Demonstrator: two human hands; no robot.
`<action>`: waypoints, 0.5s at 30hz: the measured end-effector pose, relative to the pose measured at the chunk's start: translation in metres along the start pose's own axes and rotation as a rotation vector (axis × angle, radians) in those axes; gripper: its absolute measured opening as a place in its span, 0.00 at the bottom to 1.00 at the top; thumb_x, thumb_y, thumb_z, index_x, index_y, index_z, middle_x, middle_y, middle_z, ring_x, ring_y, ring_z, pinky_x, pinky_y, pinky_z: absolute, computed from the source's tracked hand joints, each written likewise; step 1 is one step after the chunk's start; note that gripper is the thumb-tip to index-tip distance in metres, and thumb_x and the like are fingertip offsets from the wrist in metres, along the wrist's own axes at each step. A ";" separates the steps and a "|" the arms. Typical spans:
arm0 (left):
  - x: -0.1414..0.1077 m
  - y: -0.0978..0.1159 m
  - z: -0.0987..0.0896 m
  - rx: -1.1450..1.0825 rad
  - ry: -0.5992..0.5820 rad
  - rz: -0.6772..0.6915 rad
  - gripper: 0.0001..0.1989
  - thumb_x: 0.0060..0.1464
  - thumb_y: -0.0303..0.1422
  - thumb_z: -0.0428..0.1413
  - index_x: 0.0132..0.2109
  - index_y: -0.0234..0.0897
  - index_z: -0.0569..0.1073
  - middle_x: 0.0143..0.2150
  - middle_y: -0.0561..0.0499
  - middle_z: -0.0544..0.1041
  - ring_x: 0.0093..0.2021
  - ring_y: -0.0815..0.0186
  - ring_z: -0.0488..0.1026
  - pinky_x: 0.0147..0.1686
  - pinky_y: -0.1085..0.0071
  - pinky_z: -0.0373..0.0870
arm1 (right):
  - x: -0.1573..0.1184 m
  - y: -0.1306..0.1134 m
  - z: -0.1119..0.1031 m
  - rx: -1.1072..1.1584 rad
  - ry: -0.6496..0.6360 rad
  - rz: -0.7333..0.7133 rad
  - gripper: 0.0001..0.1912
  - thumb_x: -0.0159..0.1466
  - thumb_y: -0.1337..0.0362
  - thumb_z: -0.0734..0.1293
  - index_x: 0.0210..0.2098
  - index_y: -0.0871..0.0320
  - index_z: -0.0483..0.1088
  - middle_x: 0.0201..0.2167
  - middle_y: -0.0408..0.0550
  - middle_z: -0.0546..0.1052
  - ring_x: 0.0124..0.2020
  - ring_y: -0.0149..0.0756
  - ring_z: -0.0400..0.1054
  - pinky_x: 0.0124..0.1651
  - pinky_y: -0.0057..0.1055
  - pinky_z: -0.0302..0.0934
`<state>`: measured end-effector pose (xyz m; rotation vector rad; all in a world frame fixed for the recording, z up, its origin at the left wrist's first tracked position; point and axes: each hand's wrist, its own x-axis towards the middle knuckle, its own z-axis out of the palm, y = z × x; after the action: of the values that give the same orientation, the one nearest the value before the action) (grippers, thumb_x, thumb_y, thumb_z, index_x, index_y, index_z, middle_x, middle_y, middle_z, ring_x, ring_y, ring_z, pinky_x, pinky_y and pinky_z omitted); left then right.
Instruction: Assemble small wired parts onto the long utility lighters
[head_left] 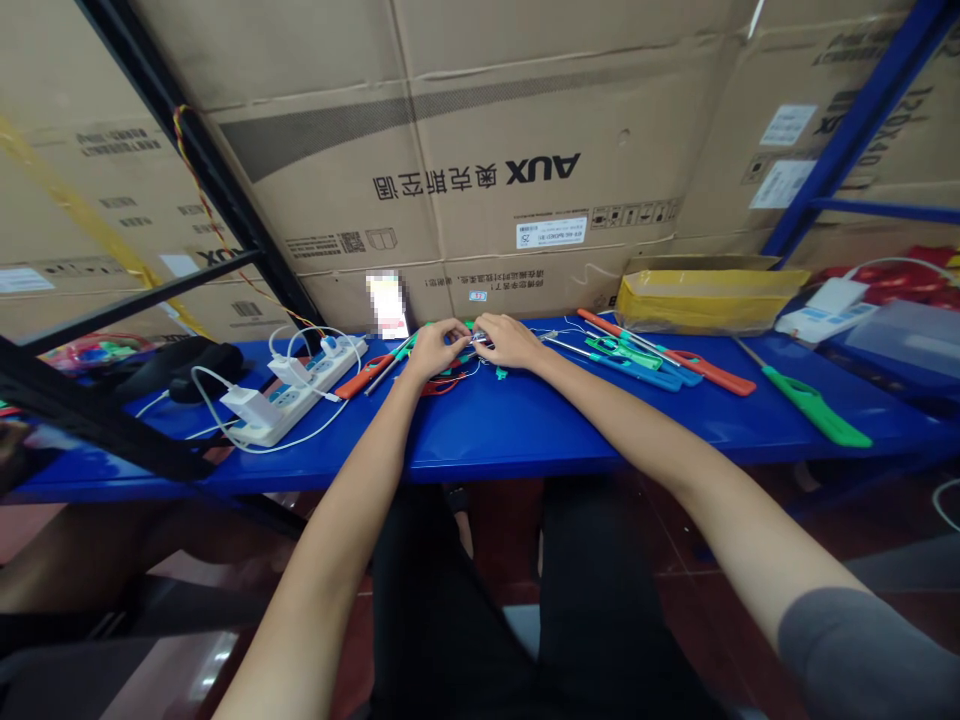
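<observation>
My left hand [441, 348] and my right hand [508, 340] meet over the middle of the blue shelf. Both have bent fingers closed round a small piece between the fingertips, too small to make out. Red and green bits [444, 384] lie under and beside my hands, partly hidden. Left of them is an orange long-necked lighter [364, 378]. To the right lie a blue long-necked lighter [637, 370], an orange long-necked lighter [709, 371] and green plastic pieces [624, 352]. A green long-necked lighter [817, 407] rests farther right.
A white power strip [304, 395] with chargers and cables stands at the left. A lit phone [387, 305] leans against the cardboard [480, 110] behind. Back right is a yellow-taped box [697, 298]. Blue and black posts flank the shelf [510, 430]. Someone's leg shows at the lower left.
</observation>
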<state>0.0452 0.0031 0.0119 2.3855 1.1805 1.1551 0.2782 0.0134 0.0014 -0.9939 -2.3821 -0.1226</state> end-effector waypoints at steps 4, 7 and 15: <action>0.000 0.001 0.000 0.020 -0.011 0.011 0.05 0.64 0.33 0.65 0.43 0.39 0.86 0.43 0.47 0.90 0.41 0.58 0.83 0.50 0.63 0.78 | -0.001 0.001 0.000 0.021 -0.012 -0.015 0.10 0.79 0.61 0.65 0.54 0.56 0.75 0.52 0.57 0.83 0.53 0.52 0.76 0.57 0.45 0.66; -0.001 0.001 0.000 0.027 -0.004 0.015 0.06 0.64 0.34 0.64 0.43 0.39 0.86 0.44 0.47 0.90 0.42 0.57 0.82 0.50 0.62 0.78 | -0.001 0.000 0.001 0.019 -0.014 -0.020 0.10 0.79 0.61 0.64 0.54 0.56 0.75 0.52 0.58 0.83 0.53 0.53 0.76 0.57 0.46 0.65; 0.000 0.001 -0.001 0.052 0.015 0.031 0.06 0.65 0.33 0.62 0.43 0.39 0.85 0.42 0.47 0.88 0.42 0.57 0.82 0.48 0.62 0.78 | 0.001 -0.002 0.000 0.001 -0.019 -0.028 0.12 0.79 0.60 0.62 0.54 0.56 0.74 0.52 0.58 0.82 0.52 0.52 0.74 0.58 0.45 0.64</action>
<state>0.0448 0.0024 0.0132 2.4455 1.1970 1.1680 0.2762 0.0130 0.0025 -0.9660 -2.4138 -0.1225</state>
